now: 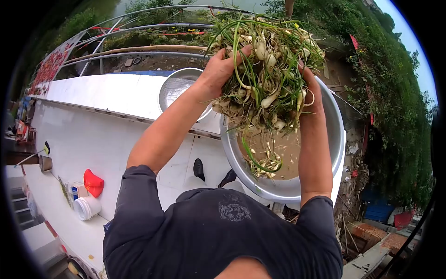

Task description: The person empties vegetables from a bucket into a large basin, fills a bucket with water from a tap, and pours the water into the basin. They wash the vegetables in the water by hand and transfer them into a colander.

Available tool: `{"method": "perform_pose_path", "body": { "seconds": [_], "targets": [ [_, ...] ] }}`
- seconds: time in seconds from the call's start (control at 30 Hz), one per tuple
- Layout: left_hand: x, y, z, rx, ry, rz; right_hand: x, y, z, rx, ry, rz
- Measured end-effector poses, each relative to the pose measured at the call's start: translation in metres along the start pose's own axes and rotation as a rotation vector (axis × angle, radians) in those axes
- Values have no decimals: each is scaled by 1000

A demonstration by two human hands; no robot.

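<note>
A big tangled clump of wild onions (267,76), with white bulbs and green stalks, is held up between both my hands. My left hand (218,72) grips its left side, with fingers partly sunk among the stalks. On the right side, my right hand (310,88) is closed around the edge of the clump, its fingertips mostly hidden. Below the clump stands a large metal basin (337,125) with muddy brown water (290,158). A few loose bulbs and stalks (265,165) float in that water.
Left of the basin, a round metal strainer (167,90) rests on a white ledge (116,90). A white bucket (87,208) and a red bag-like item (93,182) are on the pale floor at lower left. Metal railings (139,28) run behind; bushes (390,83) grow at right.
</note>
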State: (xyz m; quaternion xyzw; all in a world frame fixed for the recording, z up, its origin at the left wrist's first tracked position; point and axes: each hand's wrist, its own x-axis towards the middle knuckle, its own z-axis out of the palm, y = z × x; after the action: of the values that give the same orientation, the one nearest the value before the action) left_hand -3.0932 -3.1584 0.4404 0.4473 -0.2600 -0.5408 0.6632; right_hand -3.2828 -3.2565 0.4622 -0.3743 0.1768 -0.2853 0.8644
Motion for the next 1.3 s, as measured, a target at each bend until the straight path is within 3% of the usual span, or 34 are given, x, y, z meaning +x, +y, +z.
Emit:
{"method": "perform_pose_path", "body": {
  "seconds": [0.27,0.37,0.4,0.6,0.83,0.87,0.97,1.2,1.3],
  "targets": [
    [-16,52,-98,10,108,221,95,52,52,-14,-73,57],
    [-22,56,-132,38,197,212,126,84,61,-8,-166,134],
    [-20,50,-148,30,227,204,130,95,63,-11,-249,143],
    [-19,-28,-231,36,344,235,158,192,39,-133,-46,108],
    [-17,-150,-297,257,432,-13,170,274,-16,-409,96,310],
    [-14,-154,-294,435,481,-17,175,280,-22,-405,137,389],
    [1,-166,-296,832,587,-333,187,303,-34,-660,198,357],
    [-4,-185,-316,766,600,-290,208,363,-103,-992,232,268],
    [-7,-176,-313,694,610,-257,199,349,-73,-1196,248,176]
  ]
}}
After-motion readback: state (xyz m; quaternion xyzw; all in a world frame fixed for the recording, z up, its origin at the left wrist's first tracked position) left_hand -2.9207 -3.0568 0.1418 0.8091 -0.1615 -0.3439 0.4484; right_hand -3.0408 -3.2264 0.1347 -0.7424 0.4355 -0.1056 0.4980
